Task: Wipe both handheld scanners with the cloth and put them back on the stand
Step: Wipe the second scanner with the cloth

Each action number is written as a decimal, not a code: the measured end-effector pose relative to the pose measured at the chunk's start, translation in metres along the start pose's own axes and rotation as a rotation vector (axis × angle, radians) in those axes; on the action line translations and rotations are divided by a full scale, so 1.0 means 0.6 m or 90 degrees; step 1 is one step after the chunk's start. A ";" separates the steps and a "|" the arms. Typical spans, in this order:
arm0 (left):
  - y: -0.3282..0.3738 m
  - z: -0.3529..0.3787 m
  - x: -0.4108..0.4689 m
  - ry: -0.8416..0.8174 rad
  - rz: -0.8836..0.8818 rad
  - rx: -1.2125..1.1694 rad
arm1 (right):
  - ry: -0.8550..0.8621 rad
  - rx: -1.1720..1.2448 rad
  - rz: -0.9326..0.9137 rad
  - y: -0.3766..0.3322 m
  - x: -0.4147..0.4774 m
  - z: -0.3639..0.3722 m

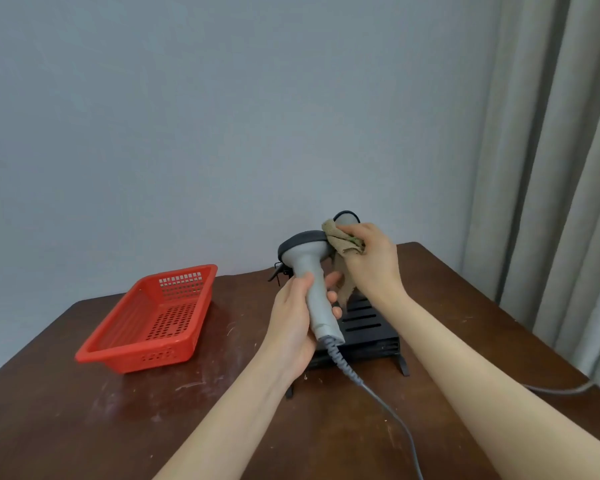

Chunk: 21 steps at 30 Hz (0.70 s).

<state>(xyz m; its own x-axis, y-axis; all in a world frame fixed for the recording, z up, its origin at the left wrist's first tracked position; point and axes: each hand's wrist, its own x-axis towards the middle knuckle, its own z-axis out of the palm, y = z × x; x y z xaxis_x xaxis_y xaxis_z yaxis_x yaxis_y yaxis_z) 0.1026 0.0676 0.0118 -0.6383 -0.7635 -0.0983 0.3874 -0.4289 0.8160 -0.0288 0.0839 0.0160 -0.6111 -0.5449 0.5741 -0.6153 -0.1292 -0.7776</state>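
My left hand [293, 320] grips the handle of a grey handheld scanner [309, 271], held upright above the black slotted stand [364, 323]. Its dark head points away from me and its grey cable [388, 407] trails down across the table. My right hand [371, 258] clutches a beige cloth [342, 242] and presses it against the right side of the scanner's head. Behind the cloth, the head of a second scanner [345, 218] shows, mostly hidden by my right hand; it appears to rest on the stand.
A red perforated plastic basket [146, 320] with nothing in it sits on the left of the dark wooden table [153, 410]. A grey wall lies behind, and a curtain [551, 168] hangs at the right. Another cable [561, 389] runs off the table's right edge.
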 end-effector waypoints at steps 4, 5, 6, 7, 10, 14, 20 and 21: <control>0.008 -0.007 0.006 0.047 -0.002 -0.002 | -0.065 0.045 -0.058 -0.007 -0.010 -0.003; 0.010 -0.009 0.007 0.059 -0.014 -0.010 | -0.069 0.043 -0.070 -0.009 -0.011 -0.004; 0.011 -0.009 0.009 0.069 -0.028 -0.015 | -0.057 0.036 -0.077 -0.009 -0.011 -0.003; 0.012 -0.009 0.010 0.076 -0.041 -0.017 | -0.039 0.020 -0.079 -0.008 -0.011 -0.001; 0.012 -0.004 0.014 0.101 -0.050 -0.020 | -0.060 -0.023 -0.098 -0.005 -0.015 0.006; 0.011 -0.002 0.023 0.114 0.005 0.043 | -0.143 0.060 -0.115 -0.009 -0.039 0.009; 0.013 -0.005 0.023 0.136 0.009 0.037 | -0.162 0.075 -0.125 -0.005 -0.056 0.005; 0.011 -0.003 0.024 0.139 0.008 0.037 | -0.144 0.071 -0.116 -0.004 -0.050 0.006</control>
<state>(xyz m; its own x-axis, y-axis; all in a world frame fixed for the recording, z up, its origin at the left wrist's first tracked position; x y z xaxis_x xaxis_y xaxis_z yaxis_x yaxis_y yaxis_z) 0.0971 0.0529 0.0148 -0.4725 -0.8575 -0.2037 0.3510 -0.3951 0.8490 -0.0071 0.0974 -0.0002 -0.3613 -0.6739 0.6445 -0.6384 -0.3251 -0.6977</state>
